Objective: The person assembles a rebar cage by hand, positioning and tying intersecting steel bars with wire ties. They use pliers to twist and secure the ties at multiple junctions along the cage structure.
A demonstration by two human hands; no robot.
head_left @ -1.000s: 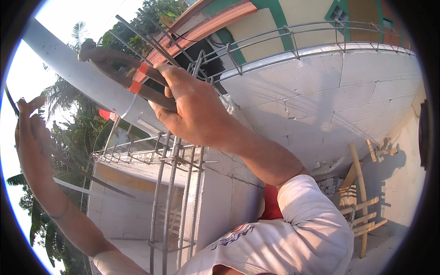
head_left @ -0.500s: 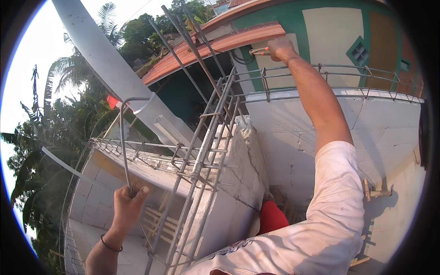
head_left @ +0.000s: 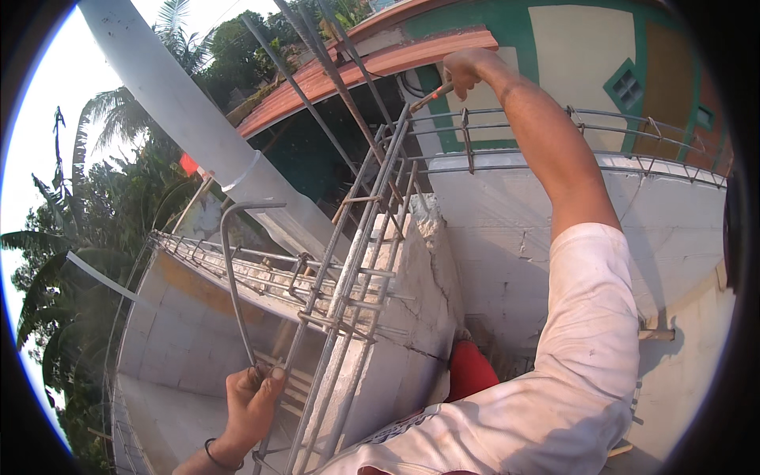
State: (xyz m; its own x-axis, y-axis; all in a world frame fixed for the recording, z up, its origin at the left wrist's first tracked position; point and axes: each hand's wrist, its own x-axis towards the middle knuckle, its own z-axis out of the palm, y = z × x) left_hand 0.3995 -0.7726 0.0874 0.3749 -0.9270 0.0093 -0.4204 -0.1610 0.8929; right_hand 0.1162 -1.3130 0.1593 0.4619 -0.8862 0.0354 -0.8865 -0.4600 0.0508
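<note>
My left hand (head_left: 252, 402) is closed around the lower end of a bent steel rod (head_left: 234, 289). The rod rises from my fist and hooks over to the right at its top. That fist is beside the near end of a rebar cage (head_left: 331, 273), which runs along a block wall. Far off, my outstretched right hand (head_left: 467, 70) grips pincers (head_left: 432, 96) with orange on the handles. Their jaws point down and left, at the cage's far corner; whether they touch the steel I cannot tell.
Several upright bars (head_left: 336, 79) rise by the corner. A pale pole (head_left: 174, 103) slants behind the left wall. Another cage (head_left: 546, 165) tops the right-hand block wall (head_left: 507, 229). Beyond are a red metal roof (head_left: 372, 67) and a green building. My red-clad leg (head_left: 473, 372) shows below.
My right hand has come left, and the pincers have swung down toward the cage corner. My left hand and the bent rod have moved right, closer to the cage.
</note>
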